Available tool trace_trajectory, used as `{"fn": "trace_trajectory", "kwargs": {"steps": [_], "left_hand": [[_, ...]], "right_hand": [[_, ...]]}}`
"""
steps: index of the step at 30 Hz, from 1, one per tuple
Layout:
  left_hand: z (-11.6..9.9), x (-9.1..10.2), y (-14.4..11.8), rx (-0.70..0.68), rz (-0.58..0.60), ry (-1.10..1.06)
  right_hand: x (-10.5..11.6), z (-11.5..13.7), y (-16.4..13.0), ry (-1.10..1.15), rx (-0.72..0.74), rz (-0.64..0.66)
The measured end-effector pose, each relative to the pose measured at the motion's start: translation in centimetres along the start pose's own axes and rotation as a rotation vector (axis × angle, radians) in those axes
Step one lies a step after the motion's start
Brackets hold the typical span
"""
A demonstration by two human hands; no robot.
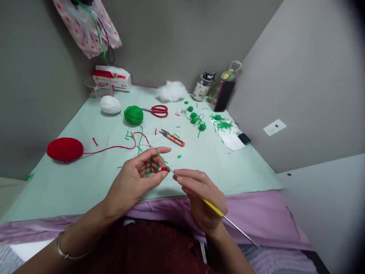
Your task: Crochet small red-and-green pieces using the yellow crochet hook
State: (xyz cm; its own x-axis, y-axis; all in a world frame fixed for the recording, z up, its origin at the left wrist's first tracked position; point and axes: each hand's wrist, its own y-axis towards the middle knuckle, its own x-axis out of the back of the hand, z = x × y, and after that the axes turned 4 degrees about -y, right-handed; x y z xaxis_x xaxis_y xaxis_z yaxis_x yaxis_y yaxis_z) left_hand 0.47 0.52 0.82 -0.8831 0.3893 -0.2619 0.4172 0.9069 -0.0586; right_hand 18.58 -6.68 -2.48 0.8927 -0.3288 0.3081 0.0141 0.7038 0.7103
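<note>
Between the thumb and fingers of my left hand [139,173] is a small red, green and white crochet piece [163,168]. Green yarn runs up over the index finger of that hand. My right hand [201,194] is closed around a crochet hook [212,207] with a yellow grip and a long metal shaft. The hook's tip meets the right end of the piece; whether it is inside a stitch is too small to tell. Red yarn leads left to a red yarn ball [65,149]. A green yarn ball [133,115] lies beyond my left hand.
Orange thread snips [172,137] and red-handled scissors [156,110] lie beyond my hands. Further back are a white yarn ball [110,104], stuffing [172,91], a tissue box [112,78], a pen cup [201,90] and a bottle [215,95]. Small green balls [194,118] and yarn scraps are scattered rightward.
</note>
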Motion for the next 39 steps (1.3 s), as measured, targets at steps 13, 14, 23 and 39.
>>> {"fn": "trace_trajectory", "kwargs": {"steps": [13,14,23,39], "left_hand": [[0.6,-0.3,-0.2,-0.079,-0.048,0.171],[0.6,-0.2,-0.3,-0.014,-0.016,0.099],[0.7,-0.5,-0.2,0.053,0.049,-0.108],[1.6,-1.2,-0.4,-0.078,-0.056,-0.038]], "right_hand": [[0.4,1.9,0.2,0.025,-0.161,-0.059],[0.4,1.9,0.1,0.007,-0.147,-0.049],[0.8,1.7,-0.8,-0.126,0.010,0.046],[0.0,2.1,-0.5,-0.051,-0.158,-0.082]]}}
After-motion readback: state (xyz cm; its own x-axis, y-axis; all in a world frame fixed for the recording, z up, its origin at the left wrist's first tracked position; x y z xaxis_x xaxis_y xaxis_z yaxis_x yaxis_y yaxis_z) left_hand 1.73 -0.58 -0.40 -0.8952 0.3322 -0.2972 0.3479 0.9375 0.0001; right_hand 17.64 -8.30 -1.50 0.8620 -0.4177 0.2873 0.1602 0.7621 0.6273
